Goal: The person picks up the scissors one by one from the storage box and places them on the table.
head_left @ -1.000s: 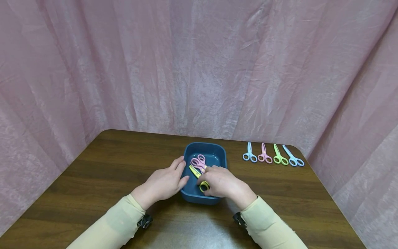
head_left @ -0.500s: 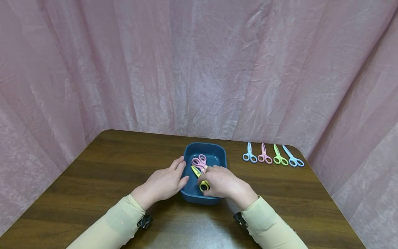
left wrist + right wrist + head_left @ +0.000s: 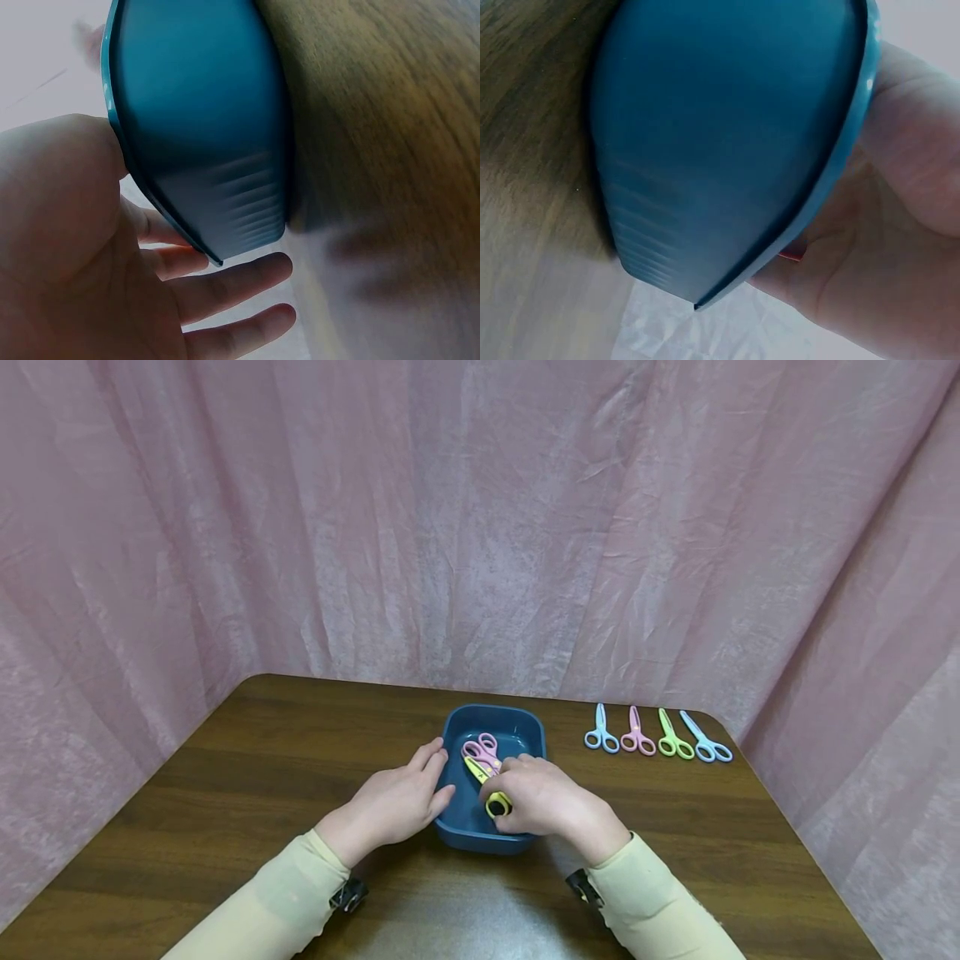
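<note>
- The left grip [image 3: 392, 802], released and straight-fingered, touched the dark-blue bin [image 3: 474, 842]; both wrist views showed wall ribs that the head view did not.
- In the bin, pink scissors [image 3: 486, 757] lay just beside dark-marked yellow scissors [image 3: 477, 770].
- The right grip [image 3: 538, 797] grasped the yellow scissors' handle, obscuring parts of both.
- On the counter [image 3: 300, 760] lay a blue pair [image 3: 601, 732], pink pair [image 3: 636, 732], green pair [image 3: 671, 735], second blue pair [image 3: 702, 737].
</note>
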Tool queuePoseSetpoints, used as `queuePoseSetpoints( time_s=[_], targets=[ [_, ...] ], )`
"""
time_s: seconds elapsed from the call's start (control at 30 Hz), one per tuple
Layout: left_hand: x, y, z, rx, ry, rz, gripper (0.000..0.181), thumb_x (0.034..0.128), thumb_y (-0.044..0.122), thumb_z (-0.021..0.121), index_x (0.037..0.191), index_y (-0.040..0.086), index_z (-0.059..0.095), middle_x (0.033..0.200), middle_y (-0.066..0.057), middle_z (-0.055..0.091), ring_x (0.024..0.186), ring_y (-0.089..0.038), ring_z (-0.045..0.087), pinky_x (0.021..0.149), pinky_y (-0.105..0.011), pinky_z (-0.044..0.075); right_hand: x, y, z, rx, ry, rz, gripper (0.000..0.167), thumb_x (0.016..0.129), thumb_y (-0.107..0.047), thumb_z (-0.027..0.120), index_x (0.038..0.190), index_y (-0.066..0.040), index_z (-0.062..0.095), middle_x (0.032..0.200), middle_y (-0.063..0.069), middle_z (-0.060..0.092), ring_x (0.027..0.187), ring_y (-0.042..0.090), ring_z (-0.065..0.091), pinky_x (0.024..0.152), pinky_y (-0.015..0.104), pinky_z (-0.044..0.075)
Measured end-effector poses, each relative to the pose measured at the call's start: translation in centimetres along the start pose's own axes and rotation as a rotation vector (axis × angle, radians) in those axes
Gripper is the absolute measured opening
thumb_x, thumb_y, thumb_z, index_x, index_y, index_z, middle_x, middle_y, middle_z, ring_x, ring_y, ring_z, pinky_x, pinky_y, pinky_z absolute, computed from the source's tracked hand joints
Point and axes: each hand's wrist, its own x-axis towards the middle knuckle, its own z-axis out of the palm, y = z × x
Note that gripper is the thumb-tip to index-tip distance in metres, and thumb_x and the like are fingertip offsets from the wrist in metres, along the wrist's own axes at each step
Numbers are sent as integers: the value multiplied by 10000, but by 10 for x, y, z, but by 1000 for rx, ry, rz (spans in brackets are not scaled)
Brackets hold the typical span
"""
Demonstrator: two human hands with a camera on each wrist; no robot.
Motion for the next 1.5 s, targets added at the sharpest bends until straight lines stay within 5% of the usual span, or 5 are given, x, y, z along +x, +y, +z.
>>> queuePoseSetpoints(
  time_s=[1.5],
  targets=[
    [-1, -1, 1, -2, 11, 6, 644, 1143, 392, 600, 1628, -14, 478, 1729, -219, 393, 1199, -333, 755, 819, -435, 678, -11, 1, -19, -5, 41, 31, 292, 890, -239, 881, 1179, -209, 855, 1027, 25, 709, 894, 218, 586, 789, 380, 519]
  ],
)
